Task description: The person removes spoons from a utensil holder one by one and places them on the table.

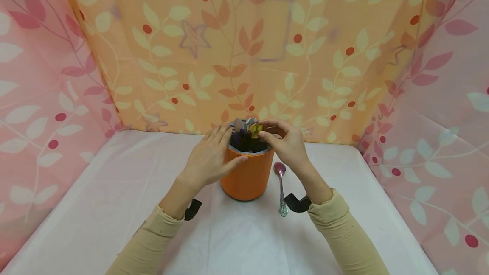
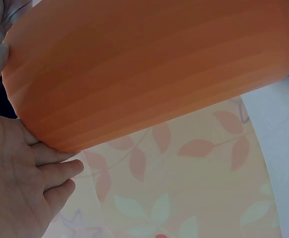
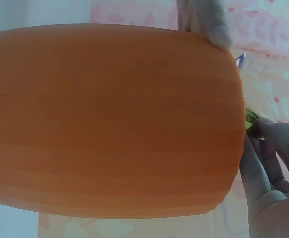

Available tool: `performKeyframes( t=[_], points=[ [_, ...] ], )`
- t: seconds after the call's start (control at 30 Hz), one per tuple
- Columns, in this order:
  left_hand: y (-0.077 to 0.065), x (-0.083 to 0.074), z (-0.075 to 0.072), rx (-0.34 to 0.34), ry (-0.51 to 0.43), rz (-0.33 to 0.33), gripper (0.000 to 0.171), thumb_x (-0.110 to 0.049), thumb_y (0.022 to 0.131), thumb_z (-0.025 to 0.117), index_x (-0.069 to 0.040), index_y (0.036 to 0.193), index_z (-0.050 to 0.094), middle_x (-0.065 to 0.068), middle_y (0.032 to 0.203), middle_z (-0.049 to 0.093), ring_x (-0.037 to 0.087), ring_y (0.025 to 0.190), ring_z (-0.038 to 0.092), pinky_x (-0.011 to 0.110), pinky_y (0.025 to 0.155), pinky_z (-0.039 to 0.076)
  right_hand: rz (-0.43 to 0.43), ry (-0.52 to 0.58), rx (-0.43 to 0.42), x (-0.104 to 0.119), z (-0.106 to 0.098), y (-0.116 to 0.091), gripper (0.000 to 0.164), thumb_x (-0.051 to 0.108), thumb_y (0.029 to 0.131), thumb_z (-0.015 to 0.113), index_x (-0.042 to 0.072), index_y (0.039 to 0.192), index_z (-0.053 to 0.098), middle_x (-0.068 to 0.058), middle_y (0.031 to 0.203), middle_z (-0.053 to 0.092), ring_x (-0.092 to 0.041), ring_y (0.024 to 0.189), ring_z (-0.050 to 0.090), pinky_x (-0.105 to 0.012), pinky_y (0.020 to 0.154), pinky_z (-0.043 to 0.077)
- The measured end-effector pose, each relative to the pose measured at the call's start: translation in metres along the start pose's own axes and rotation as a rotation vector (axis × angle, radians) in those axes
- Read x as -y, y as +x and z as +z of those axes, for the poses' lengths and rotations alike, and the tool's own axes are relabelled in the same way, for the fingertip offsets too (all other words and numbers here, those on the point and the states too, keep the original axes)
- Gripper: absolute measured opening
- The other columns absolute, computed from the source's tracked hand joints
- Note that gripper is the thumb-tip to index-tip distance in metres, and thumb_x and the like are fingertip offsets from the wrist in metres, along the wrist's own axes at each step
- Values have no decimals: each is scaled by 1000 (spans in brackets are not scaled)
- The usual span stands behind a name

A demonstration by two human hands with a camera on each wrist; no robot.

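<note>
On the counter (image 1: 244,241), a pink-headed spoon (image 1: 280,183) points its handle toward the near edge. Behind and left, the orange pot (image 1: 248,175) stands upright. The left grip (image 1: 208,156), wide and straight-fingered, lies along its rim; the right grip (image 1: 286,141), narrow, pinches a yellow piece (image 1: 255,130) at its mouth. Apparent step: positioning this piece. Next move likely calls for a steadied pot; clustered objects (image 1: 240,126) crowd the mouth. Patterned cloth (image 1: 237,54) hangs beyond the far edge.

A slim metallic spoon with a pink bowl and ornate teal handle end (image 1: 281,186) lies on a white tablecloth (image 1: 244,241), bowl pointing away. Behind hangs a yellow-orange backdrop sheet (image 1: 237,71) with pale leaves and red dots, flanked by a pink leaf-printed left sheet (image 1: 34,113) and a pink leaf-printed right sheet (image 1: 431,101).
</note>
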State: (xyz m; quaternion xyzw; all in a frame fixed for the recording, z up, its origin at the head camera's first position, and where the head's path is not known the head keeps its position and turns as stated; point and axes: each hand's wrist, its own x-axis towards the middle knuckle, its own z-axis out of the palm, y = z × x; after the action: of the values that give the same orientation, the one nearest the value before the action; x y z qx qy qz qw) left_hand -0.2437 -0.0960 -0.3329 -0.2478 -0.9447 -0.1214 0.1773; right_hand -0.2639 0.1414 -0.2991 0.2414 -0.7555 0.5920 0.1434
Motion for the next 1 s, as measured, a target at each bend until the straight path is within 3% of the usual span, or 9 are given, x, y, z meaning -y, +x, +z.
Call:
performKeyframes(
  t=[0.13,0.4,0.6,1.0],
  points=[
    [0,0,0,6,0,-2,96,-69,100,51,6,158,36,22,166,32,38,156,27,52,126,26,18,39,14,6,-4,2,28,-4,93,75,-8,121,70,-23,111,70,-15,91,72,-30,81,63],
    [0,-1,-2,16,-3,-7,96,-69,100,51,6,158,36,21,167,31,38,156,26,52,126,25,16,64,8,17,-10,8,30,-5,92,75,-9,122,70,-20,106,72,-15,89,72,-29,83,63],
    [0,0,-1,15,-6,-8,96,-69,100,51,6,158,36,21,167,32,38,156,26,52,127,24,-3,73,-7,24,-15,9,29,-2,93,76,-7,122,71,-11,105,74,-16,90,73,-29,81,63],
    [0,1,0,11,-6,-11,96,-70,100,49,5,158,36,20,168,30,37,157,25,51,127,23,-42,257,-62,43,-30,9,26,-8,94,71,-7,120,68,-5,111,73,-19,95,74,-38,86,63]
  ],
)
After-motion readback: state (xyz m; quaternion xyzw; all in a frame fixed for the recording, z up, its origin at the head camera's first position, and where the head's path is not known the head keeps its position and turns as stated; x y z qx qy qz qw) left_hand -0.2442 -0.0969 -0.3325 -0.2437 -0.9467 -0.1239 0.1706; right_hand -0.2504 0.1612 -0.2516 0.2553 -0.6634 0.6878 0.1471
